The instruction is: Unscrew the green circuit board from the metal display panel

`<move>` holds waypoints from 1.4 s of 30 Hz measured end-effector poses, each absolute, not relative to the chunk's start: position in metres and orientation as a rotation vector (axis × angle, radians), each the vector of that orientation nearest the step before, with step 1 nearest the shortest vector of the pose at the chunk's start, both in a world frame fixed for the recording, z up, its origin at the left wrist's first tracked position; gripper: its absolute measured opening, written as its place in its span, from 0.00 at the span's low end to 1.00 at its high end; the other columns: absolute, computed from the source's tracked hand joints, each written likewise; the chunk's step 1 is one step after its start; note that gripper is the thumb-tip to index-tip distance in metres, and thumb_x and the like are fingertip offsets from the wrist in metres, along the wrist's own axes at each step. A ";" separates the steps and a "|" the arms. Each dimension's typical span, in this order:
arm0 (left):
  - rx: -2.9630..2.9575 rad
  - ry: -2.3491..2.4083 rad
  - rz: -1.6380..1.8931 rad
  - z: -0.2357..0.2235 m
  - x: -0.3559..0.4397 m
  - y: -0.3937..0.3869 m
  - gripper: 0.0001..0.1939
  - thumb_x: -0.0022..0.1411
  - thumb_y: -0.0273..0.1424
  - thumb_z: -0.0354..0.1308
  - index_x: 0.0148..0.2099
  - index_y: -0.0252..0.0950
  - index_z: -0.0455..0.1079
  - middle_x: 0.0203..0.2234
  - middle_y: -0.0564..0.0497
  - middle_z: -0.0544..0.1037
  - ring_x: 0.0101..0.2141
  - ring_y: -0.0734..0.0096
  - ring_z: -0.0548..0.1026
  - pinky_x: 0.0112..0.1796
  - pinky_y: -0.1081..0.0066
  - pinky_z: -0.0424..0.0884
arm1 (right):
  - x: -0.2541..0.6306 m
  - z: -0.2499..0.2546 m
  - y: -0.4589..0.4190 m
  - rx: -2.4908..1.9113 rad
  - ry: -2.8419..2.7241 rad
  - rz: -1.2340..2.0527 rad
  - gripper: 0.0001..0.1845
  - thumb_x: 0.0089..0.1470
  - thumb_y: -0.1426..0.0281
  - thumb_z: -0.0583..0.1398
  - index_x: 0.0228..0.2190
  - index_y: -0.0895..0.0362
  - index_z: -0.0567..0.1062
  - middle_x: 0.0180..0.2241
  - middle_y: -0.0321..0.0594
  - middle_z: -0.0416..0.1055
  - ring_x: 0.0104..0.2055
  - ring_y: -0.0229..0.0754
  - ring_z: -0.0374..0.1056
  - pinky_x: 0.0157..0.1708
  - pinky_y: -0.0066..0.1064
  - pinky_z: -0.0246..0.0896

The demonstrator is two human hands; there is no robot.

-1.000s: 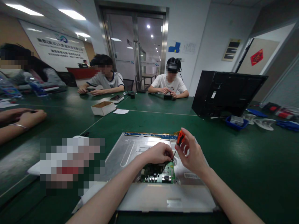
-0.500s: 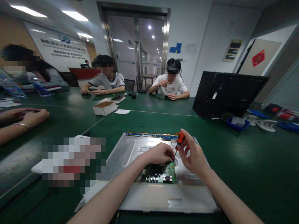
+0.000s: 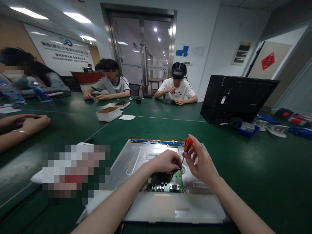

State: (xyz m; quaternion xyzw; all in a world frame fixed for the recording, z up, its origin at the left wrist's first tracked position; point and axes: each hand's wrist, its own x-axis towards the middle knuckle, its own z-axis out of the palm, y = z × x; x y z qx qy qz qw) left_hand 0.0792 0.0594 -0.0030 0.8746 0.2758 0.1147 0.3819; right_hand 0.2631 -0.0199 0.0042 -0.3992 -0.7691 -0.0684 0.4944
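Note:
My right hand (image 3: 203, 161) grips an orange-and-black screwdriver (image 3: 187, 145) by its handle, with the thin shaft slanting down. The tip meets the upper right corner of a green circuit board (image 3: 179, 177). Close beside that tip, my left hand (image 3: 168, 161) has its fingers curled together over the board; what they pinch, if anything, is hidden. The board lies on the silver metal back of a display panel (image 3: 133, 156), which is flat on the table. A blue strip board (image 3: 156, 141) runs along the panel's far edge.
A black monitor casing (image 3: 236, 99) stands at the right, beside a blue tray (image 3: 247, 128) of parts. An open white box (image 3: 109, 114) sits farther back on the green table (image 3: 151, 130). Two people work across the table; another person's hands (image 3: 31, 123) rest at the left.
The view has shifted very slightly. Both hands and the screwdriver keep almost the same position at the board's corner.

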 end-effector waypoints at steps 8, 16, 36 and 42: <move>2.228 0.704 0.303 -0.002 0.079 0.059 0.10 0.53 0.18 0.62 0.34 0.34 0.81 0.28 0.54 0.80 0.31 0.68 0.75 0.37 0.73 0.68 | 0.265 0.000 -0.016 -0.971 -1.811 -0.216 0.36 0.65 0.75 0.60 0.69 0.48 0.55 0.27 0.28 0.72 0.19 0.36 0.66 0.19 0.23 0.62; 2.198 0.698 0.298 -0.001 0.079 0.058 0.08 0.53 0.17 0.63 0.34 0.33 0.80 0.26 0.54 0.79 0.30 0.69 0.75 0.36 0.74 0.67 | 0.265 0.002 -0.018 -0.954 -1.863 -0.157 0.38 0.66 0.76 0.57 0.72 0.50 0.52 0.31 0.34 0.75 0.22 0.38 0.71 0.21 0.26 0.67; 2.231 0.712 0.301 -0.003 0.078 0.059 0.08 0.55 0.19 0.63 0.33 0.35 0.81 0.25 0.54 0.79 0.29 0.70 0.74 0.35 0.74 0.68 | 0.265 0.002 -0.019 -0.977 -1.838 -0.189 0.37 0.65 0.76 0.58 0.71 0.50 0.56 0.30 0.32 0.75 0.20 0.36 0.67 0.19 0.25 0.64; 2.232 0.695 0.303 -0.003 0.078 0.060 0.11 0.54 0.17 0.62 0.37 0.33 0.82 0.28 0.53 0.81 0.30 0.69 0.75 0.36 0.74 0.68 | 0.266 0.000 -0.017 -0.973 -1.819 -0.204 0.36 0.64 0.74 0.62 0.69 0.49 0.57 0.26 0.28 0.72 0.19 0.36 0.68 0.19 0.24 0.62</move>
